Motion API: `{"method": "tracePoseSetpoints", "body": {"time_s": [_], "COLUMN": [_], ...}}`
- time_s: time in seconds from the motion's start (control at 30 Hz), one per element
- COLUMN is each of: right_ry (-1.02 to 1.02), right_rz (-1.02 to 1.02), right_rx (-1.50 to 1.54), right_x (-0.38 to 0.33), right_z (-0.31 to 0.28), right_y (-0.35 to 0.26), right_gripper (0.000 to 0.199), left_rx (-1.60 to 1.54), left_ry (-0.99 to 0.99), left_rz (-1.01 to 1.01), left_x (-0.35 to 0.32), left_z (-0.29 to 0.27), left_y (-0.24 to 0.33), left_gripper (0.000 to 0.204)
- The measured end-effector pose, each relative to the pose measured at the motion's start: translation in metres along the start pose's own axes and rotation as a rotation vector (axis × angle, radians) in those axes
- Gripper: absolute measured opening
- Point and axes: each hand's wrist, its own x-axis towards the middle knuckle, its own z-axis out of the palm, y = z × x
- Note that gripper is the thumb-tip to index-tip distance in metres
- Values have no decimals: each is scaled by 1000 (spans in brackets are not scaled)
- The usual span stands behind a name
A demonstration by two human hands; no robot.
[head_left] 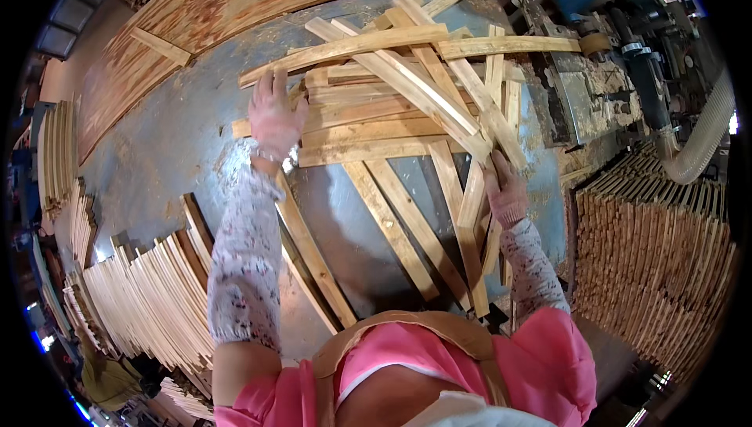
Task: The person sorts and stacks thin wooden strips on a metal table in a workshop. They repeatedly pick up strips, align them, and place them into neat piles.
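Observation:
A loose pile of pale wooden strips (pixel 368 125) lies on the grey metal table in front of me, some side by side, others crossed over them at angles. My left hand (pixel 277 117) is at the pile's left ends, fingers stretched out and touching the long strip (pixel 337 52) that lies across the far side. At the right, the fingers of my right hand (pixel 507 190) close around the near end of a slanting wooden strip (pixel 439 102); its thumb side is partly hidden. Patterned sleeves cover both forearms. Several strips (pixel 389 223) slope toward my body.
Strips stand in a row (pixel 149 298) at the left. A tall stack of strips (pixel 650 262) rises at the right, below a machine (pixel 619 43) with a ribbed hose (pixel 709 133). A stained wooden board (pixel 211 16) spans the far side, with a single short strip (pixel 162 46) on it.

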Motion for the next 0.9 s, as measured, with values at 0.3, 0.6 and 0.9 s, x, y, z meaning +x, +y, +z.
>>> {"method": "tracePoseSetpoints", "body": {"time_s": [0.3, 0.6, 0.9], "right_ry": [-57, 248, -468], "right_rz": [214, 101, -323], "right_rx": [-50, 398, 663], "right_x": [39, -96, -139], "right_z": [-2, -60, 59], "right_y": [-42, 34, -197], "right_gripper": [94, 90, 63], "left_rx": [253, -809, -1444], "left_ry": [-343, -107, -198], "left_rz": [-2, -432, -604], "left_x": [90, -83, -282], "left_z": [17, -50, 17], "left_y": [-14, -10, 102], "left_gripper": [56, 62, 65]}}
